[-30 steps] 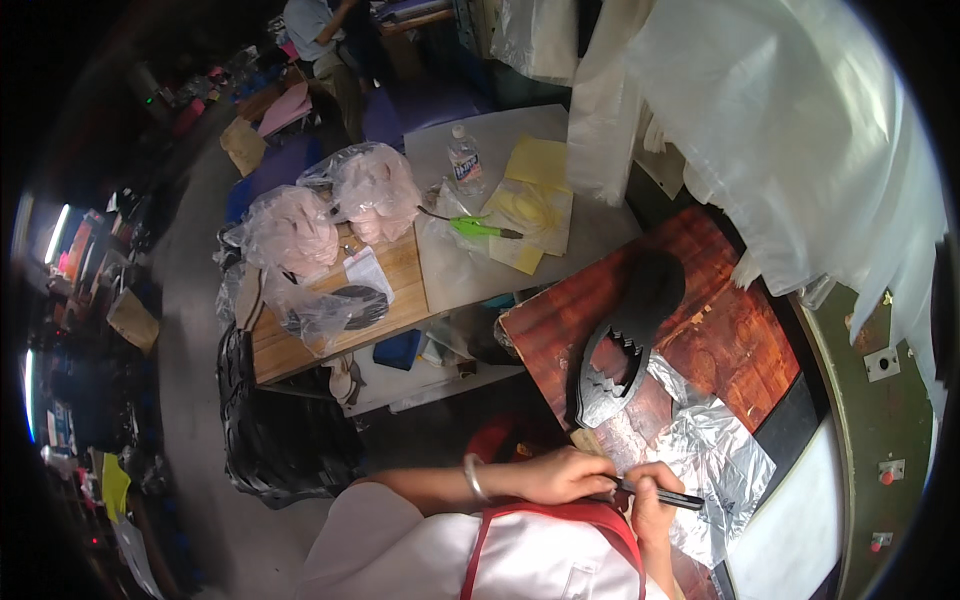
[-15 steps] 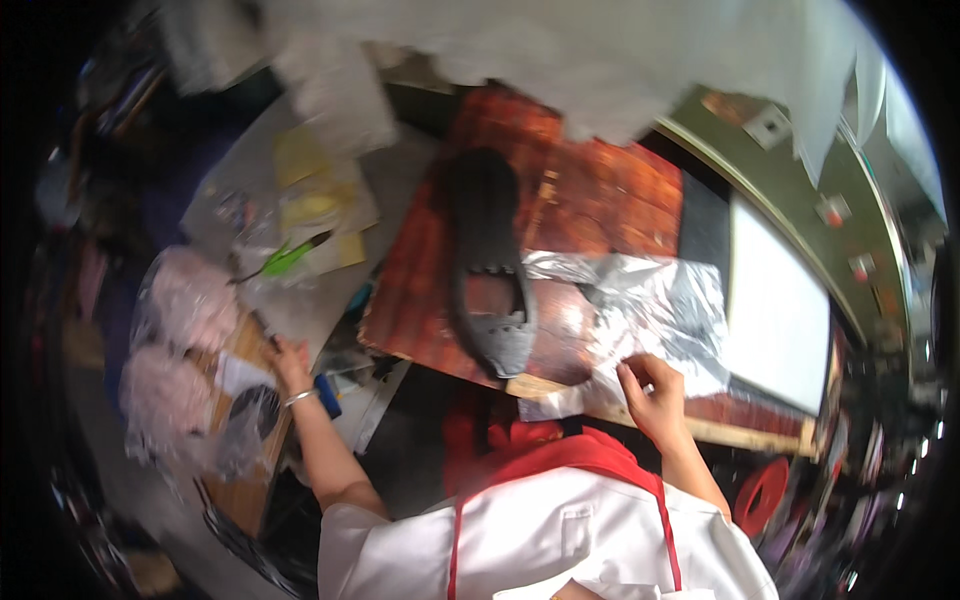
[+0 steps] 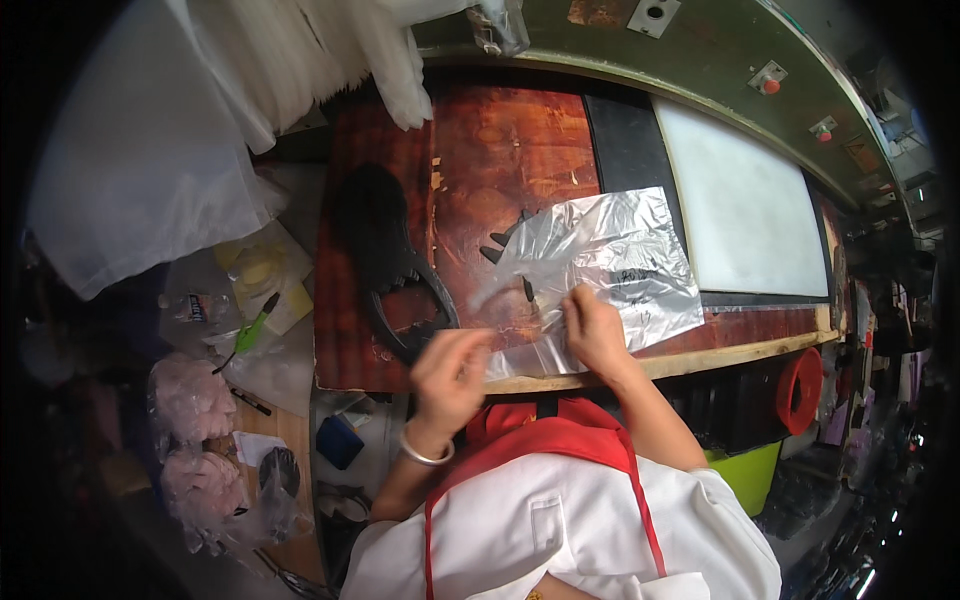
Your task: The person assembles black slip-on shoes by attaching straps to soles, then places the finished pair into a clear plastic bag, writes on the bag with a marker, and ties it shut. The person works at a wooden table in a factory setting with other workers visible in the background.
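A clear plastic bag (image 3: 655,300) with dark handwriting lies on the reddish-brown wooden board (image 3: 515,130). My right hand (image 3: 598,332) pinches its near part between thumb and fingers. Close to the bag's near left corner is my left hand (image 3: 447,382), its curled fingers smeared by motion, so whether they grip anything is unclear. Small black pointed pieces (image 3: 492,252) show at the bag's far left edge, and another black tip (image 3: 528,289) lies nearer. To the left rests a black sole-shaped piece (image 3: 380,220) with a cut-out at its near end.
Left of the board, a lower surface holds a green-handled tool (image 3: 252,330), bagged pink pieces (image 3: 192,400) and a black marker (image 3: 251,402). White sheeting (image 3: 150,170) hangs at the far left. A white panel (image 3: 740,200) and a green machine frame (image 3: 700,60) stand at the right.
My left hand has come from the marker on the left surface to the bag, leaving the marker behind. My right hand now pinches the bag. The view has shifted.
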Tool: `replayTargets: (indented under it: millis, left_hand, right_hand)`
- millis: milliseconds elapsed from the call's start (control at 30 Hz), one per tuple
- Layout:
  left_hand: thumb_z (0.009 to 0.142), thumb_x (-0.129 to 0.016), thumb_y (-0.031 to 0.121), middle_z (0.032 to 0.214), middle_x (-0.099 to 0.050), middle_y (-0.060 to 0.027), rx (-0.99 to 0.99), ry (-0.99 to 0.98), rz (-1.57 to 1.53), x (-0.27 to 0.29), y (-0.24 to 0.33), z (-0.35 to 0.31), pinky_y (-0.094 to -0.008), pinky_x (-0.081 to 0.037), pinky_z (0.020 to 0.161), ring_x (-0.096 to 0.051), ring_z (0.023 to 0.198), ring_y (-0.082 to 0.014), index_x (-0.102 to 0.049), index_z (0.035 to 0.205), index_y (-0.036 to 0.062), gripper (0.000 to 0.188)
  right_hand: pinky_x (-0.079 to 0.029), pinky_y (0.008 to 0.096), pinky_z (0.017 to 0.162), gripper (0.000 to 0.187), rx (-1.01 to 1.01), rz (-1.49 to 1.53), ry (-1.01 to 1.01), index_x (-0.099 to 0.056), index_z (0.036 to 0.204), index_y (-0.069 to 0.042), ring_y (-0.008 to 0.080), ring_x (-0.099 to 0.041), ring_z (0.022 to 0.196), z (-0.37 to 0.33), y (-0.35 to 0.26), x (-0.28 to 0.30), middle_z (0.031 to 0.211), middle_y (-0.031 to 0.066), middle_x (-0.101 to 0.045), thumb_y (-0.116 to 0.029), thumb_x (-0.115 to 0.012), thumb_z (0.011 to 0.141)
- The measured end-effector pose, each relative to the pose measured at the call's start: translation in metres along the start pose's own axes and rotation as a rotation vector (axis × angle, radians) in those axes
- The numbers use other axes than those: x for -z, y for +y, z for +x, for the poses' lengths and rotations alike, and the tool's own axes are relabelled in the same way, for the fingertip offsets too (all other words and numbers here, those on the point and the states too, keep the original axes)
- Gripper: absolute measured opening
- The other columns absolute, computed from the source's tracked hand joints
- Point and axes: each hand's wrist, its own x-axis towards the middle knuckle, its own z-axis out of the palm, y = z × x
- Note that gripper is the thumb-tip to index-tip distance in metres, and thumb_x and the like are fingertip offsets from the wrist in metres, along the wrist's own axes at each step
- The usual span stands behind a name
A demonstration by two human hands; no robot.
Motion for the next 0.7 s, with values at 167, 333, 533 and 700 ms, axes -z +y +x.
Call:
replayTargets:
  millis: [167, 333, 533, 700]
  left_hand:
    - [0.085, -0.065, 0.008, 0.092, -0.061, -0.0130, 0.104, -0.292, 0.019, -0.055, 0.027, 0.024, -0.0291, -0.051, 0.065, -0.064, 0.075, -0.0211, -0.060, 0.108, -0.0032, 0.025]
    - [0.086, -0.067, 0.011, 0.082, -0.064, -0.0064, 0.409, -0.383, -0.347, -0.090, 0.031, 0.027, -0.0275, -0.051, 0.064, -0.062, 0.073, -0.0120, -0.064, 0.095, -0.0040, 0.018]
    - [0.090, -0.063, 0.011, 0.081, -0.065, -0.0040, 0.662, -0.297, -0.805, -0.109, 0.027, 0.001, -0.0254, -0.052, 0.065, -0.063, 0.072, -0.0108, -0.065, 0.092, -0.0017, 0.013]
    - [0.095, -0.058, 0.022, 0.093, -0.066, -0.0071, 0.857, 0.038, -1.435, -0.094, 0.020, -0.023, -0.0328, -0.055, 0.080, -0.066, 0.084, -0.0189, -0.061, 0.099, 0.0026, 0.020]
  right_hand:
    - [-0.042, 0.0295, 0.050, 0.012, -0.231, 0.526, -0.060, -0.062, 0.083, 0.001, 0.0178, -0.054, 0.051, -0.012, -0.002, 0.043, 0.060, 0.0097, -0.058, -0.010, -0.064, 0.088]
    - [-0.045, 0.0308, 0.055, 0.005, 0.042, 0.461, -0.123, -0.064, 0.086, 0.002, 0.0189, -0.060, 0.058, -0.026, 0.000, 0.064, 0.069, 0.0117, -0.062, -0.003, -0.062, 0.087]
    - [-0.041, 0.0209, 0.056, 0.015, -0.143, 0.633, 0.041, -0.060, 0.088, -0.003, 0.0054, -0.050, 0.063, -0.035, 0.035, 0.077, 0.073, -0.0004, -0.056, -0.013, -0.052, 0.097]
    - [-0.051, 0.0310, 0.078, 0.026, -0.701, 1.602, 0.228, -0.063, 0.105, 0.001, 0.0210, -0.063, 0.084, -0.005, 0.067, 0.123, 0.098, 0.0107, -0.066, -0.020, -0.051, 0.096]
